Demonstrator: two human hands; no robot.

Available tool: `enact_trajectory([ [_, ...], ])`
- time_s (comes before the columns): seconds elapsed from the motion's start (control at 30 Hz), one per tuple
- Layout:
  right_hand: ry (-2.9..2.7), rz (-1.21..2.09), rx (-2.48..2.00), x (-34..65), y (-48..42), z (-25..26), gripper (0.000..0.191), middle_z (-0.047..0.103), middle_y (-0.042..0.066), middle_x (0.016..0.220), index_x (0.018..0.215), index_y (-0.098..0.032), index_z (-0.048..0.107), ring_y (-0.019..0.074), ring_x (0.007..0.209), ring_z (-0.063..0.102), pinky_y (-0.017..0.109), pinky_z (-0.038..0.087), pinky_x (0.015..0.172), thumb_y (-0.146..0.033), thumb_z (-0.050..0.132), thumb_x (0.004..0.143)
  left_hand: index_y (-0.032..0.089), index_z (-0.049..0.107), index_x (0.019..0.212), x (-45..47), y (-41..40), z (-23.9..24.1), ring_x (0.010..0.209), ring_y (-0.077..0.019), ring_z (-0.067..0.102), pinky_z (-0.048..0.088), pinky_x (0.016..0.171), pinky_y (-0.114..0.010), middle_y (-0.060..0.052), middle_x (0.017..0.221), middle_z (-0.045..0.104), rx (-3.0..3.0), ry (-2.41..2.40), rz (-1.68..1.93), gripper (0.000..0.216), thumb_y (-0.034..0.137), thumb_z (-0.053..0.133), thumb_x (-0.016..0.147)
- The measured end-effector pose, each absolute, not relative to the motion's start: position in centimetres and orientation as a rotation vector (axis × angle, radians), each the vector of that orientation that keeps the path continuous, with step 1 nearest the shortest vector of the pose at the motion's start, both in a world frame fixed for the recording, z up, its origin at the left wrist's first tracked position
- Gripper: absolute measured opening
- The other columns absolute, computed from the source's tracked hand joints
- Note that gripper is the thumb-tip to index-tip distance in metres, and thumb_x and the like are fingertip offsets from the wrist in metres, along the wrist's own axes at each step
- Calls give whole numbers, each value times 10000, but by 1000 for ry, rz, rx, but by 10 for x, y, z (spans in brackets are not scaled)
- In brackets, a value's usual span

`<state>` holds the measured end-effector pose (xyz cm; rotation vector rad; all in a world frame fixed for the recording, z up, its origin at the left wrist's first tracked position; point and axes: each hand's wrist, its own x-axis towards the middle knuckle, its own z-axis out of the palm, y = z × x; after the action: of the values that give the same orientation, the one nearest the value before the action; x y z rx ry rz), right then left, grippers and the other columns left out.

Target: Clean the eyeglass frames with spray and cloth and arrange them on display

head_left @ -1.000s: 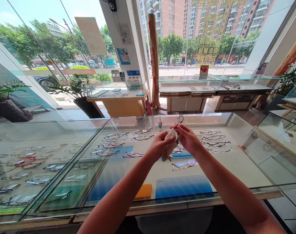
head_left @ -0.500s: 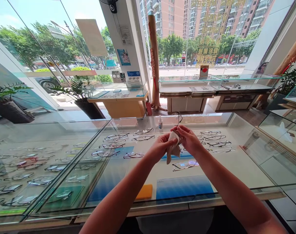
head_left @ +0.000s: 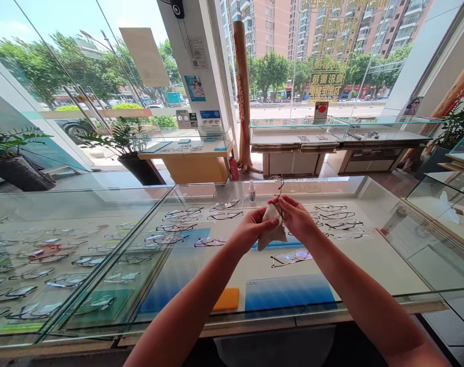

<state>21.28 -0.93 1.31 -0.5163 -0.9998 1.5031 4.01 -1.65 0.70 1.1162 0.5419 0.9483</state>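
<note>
Eyeglasses (head_left: 281, 184) tilt up above a glass-topped display desk (head_left: 388, 275), pinched between the fingers of a person's right hand (head_left: 296, 216), as the left hand (head_left: 251, 228) presses a pale cloth (head_left: 271, 232) around their lower part, which is hidden from view. A small spray bottle (head_left: 252, 192) stands just beyond, to the far left. Other spectacles (head_left: 289, 259) lie under the glass, with an orange case (head_left: 227, 299) and a blue panel (head_left: 289, 293) on the near side.
</note>
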Motion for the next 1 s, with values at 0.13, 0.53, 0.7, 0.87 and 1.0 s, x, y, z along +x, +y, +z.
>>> enact_trajectory([
  [0.13, -1009, 1522, -503, 213, -12, 15, 240, 805, 29, 965, 893, -265, 835, 160, 806, 663, 265, 530, 709, -477, 918, 817, 193, 794, 1288, 41, -20, 10, 897, -192, 688, 540, 809, -270, -90, 1092, 773, 1128, 497, 977, 612, 341, 989, 726],
  [0.53, -950, 1592, -512, 207, -17, 21, 321, 795, 29, 949, 870, -233, 832, 155, 798, 672, 256, 519, 648, -478, 975, 720, 142, 750, 1210, 48, -27, 8, 790, -186, 700, 615, 720, -290, -52, 925, 742, 1286, 620, 1118, 571, 415, 965, 757],
  [0.7, -930, 1604, -467, 206, -16, 18, 286, 794, 18, 926, 863, -230, 807, 142, 721, 642, 263, 482, 586, -432, 969, 741, 145, 701, 1282, 50, -31, 9, 696, -178, 723, 632, 648, -286, -36, 869, 736, 1313, 676, 1163, 633, 475, 930, 792],
  [0.87, -986, 1577, -470, 203, -19, 17, 246, 807, 28, 990, 838, -239, 786, 168, 783, 660, 291, 501, 642, -434, 925, 786, 139, 693, 1279, 52, -33, 11, 556, -129, 645, 560, 510, -228, -4, 752, 690, 1354, 753, 1219, 657, 563, 886, 816],
  [1.0, -1002, 1505, -497, 198, -25, 19, 198, 798, 14, 921, 822, -247, 799, 180, 863, 673, 304, 530, 776, -396, 918, 772, 147, 703, 1195, 54, -36, 13, 531, -122, 619, 491, 444, -199, 11, 697, 662, 1323, 777, 1312, 636, 631, 860, 815],
])
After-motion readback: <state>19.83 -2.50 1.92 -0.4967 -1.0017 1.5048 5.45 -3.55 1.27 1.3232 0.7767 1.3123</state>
